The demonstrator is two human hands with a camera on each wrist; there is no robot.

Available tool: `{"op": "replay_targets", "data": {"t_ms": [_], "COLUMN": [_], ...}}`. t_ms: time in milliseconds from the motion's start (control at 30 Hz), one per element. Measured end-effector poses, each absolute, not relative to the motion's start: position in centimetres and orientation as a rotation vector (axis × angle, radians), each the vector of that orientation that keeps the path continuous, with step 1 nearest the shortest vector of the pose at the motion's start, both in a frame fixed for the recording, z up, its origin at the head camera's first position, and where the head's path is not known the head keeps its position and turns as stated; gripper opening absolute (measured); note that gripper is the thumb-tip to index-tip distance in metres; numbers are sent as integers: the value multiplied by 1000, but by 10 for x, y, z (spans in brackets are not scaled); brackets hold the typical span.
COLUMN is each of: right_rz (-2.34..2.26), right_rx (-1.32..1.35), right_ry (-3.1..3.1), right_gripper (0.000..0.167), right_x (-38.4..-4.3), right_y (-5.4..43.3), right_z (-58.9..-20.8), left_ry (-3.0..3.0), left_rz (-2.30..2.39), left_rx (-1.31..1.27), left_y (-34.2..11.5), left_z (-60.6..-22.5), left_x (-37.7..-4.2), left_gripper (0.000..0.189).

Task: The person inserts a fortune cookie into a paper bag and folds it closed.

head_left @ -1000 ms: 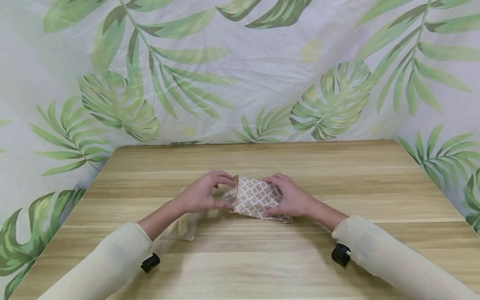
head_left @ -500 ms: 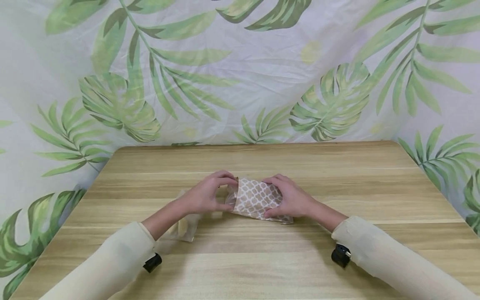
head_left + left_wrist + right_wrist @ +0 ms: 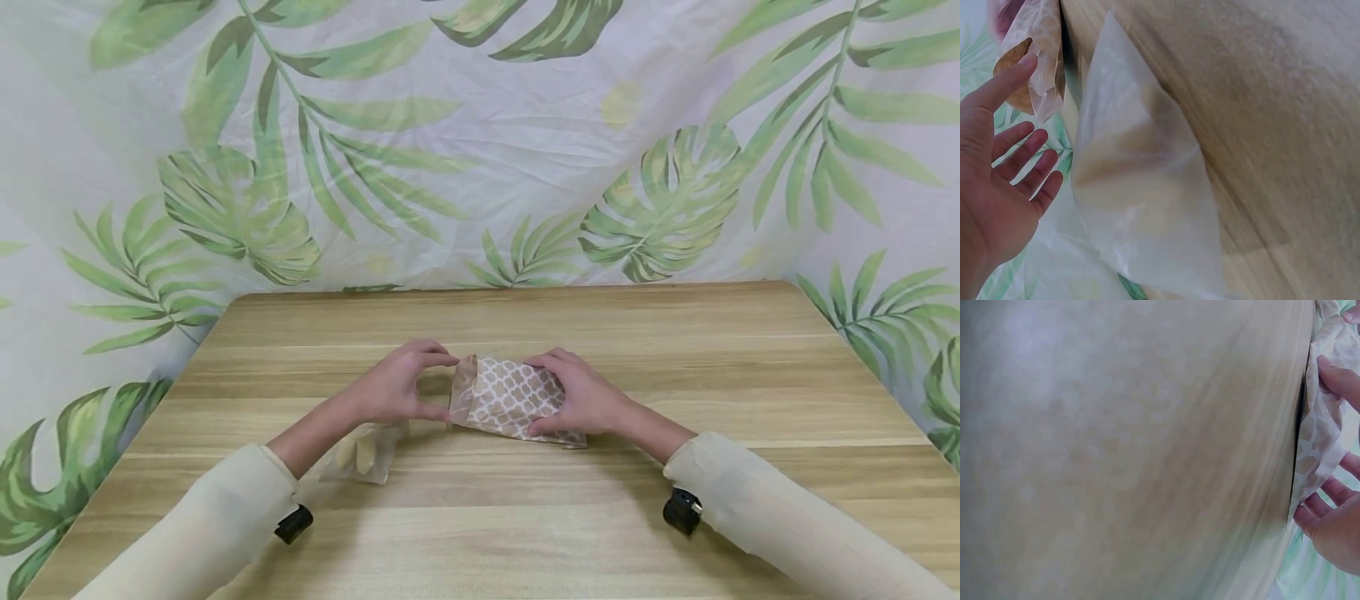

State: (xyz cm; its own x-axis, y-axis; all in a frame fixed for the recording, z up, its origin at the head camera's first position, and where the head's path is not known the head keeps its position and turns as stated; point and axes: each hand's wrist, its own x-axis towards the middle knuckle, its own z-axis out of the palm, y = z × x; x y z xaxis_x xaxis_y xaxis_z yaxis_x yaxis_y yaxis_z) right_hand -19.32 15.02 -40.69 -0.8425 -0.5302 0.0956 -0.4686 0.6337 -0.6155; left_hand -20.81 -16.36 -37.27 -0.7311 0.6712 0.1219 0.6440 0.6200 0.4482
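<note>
A tan paper bag (image 3: 513, 398) with a white lattice print lies on its side in the middle of the table. My right hand (image 3: 587, 395) grips its right end, thumb on the near edge and fingers on the far one. At the bag's left end is its mouth, whose brown inside shows in the left wrist view. Beside that mouth my left hand (image 3: 393, 385) has its thumb and fingers spread, the thumb tip right at the bag's edge (image 3: 1041, 78). Below the left wrist lies a clear plastic bag (image 3: 381, 467) holding pale yellow pieces, partly hidden by the hand.
The wood-grain table (image 3: 510, 533) reaches back to a hanging cloth (image 3: 525, 158) printed with green leaves. Each sleeve has a black wrist device near its cuff, such as the right one (image 3: 682, 510).
My left hand has drawn out of the paper bag's mouth and moved left, its fingers apart. The mouth's left flap now shows more. The right hand keeps its hold.
</note>
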Motion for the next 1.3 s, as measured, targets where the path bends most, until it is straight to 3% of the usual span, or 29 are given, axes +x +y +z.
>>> {"op": "replay_targets", "data": {"t_ms": [1300], "right_rz": [-986], "right_rx": [-834], "right_ry": [2749], "right_gripper": [91], "right_x": [-194], "right_y": [149], "right_z": [-407], "left_ry": [2805], "left_rz": [748], "left_rx": [1118], "left_y": [-141], "left_z": [-396], "left_x": [-215], "left_gripper": [75]}}
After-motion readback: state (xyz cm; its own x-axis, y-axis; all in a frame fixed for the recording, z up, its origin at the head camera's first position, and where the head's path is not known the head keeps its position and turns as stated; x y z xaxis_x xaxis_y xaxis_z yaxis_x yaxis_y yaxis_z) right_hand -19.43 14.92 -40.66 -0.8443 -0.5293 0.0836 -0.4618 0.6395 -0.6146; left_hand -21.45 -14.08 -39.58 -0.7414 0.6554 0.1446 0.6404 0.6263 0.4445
